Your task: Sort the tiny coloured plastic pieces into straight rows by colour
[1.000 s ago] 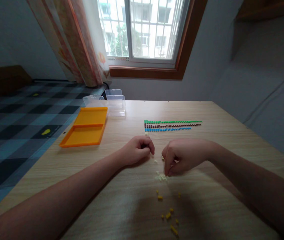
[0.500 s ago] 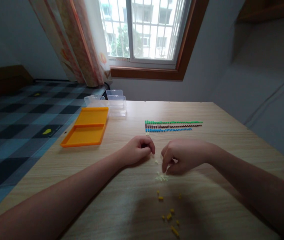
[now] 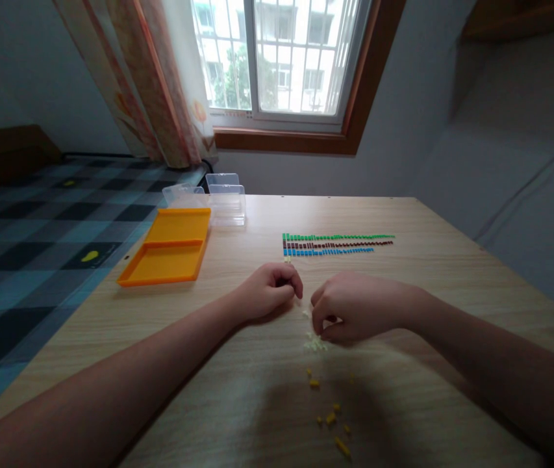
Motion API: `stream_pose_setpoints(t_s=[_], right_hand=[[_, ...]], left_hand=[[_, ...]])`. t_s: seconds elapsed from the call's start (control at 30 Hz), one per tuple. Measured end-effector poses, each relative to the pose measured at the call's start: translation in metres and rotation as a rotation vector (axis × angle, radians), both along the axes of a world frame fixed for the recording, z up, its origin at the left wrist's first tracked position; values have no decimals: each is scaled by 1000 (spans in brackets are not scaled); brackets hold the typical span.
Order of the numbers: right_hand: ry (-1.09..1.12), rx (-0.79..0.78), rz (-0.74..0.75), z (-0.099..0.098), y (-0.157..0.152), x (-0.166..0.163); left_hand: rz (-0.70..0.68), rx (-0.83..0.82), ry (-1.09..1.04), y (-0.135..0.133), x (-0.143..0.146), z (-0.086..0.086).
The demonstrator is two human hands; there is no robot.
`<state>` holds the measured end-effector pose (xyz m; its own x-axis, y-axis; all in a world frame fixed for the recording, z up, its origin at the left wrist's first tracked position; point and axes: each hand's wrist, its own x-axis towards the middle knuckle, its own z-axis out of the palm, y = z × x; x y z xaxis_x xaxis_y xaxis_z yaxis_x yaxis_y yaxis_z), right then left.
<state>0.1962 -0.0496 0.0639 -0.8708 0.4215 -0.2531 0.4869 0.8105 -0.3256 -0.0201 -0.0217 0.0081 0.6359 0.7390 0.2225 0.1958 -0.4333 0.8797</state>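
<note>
Both my hands rest on a wooden table (image 3: pixel 427 273). My left hand (image 3: pixel 267 292) is curled into a loose fist, thumb against fingers; what it holds, if anything, is hidden. My right hand (image 3: pixel 354 305) is closed in a pinch, fingertips down just above a small pile of pale yellow beads (image 3: pixel 314 343). Whether a bead sits in the pinch I cannot make out. Several darker yellow beads (image 3: pixel 329 416) lie scattered nearer to me. Beyond the hands lie three straight rows of beads: green (image 3: pixel 338 236), brown (image 3: pixel 338 244) and blue (image 3: pixel 328 251).
An open orange plastic case (image 3: pixel 167 248) lies at the table's left side, with clear plastic boxes (image 3: pixel 225 198) behind it. A checkered bed cover (image 3: pixel 23 240) is at the left. A window (image 3: pixel 277 58) and a curtain (image 3: pixel 150 78) are behind the table.
My right hand has shifted slightly left and its fingertips have drawn in over the pale bead pile. My left hand has stayed in place.
</note>
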Motion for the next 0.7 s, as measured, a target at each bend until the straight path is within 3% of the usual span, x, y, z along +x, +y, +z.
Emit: stream_pose_setpoints(t_s=[0.17,0.47,0.7], right_hand=[[-60,126,-29,2,-2,-2],[-74,193,-39,2,-5,-5],[21,431,-279,-19,30,9]], left_hand=[[5,-7,0,0,0,0],[49,-82,-7,1,-1,-2],[109,-39,16,0,0,-2]])
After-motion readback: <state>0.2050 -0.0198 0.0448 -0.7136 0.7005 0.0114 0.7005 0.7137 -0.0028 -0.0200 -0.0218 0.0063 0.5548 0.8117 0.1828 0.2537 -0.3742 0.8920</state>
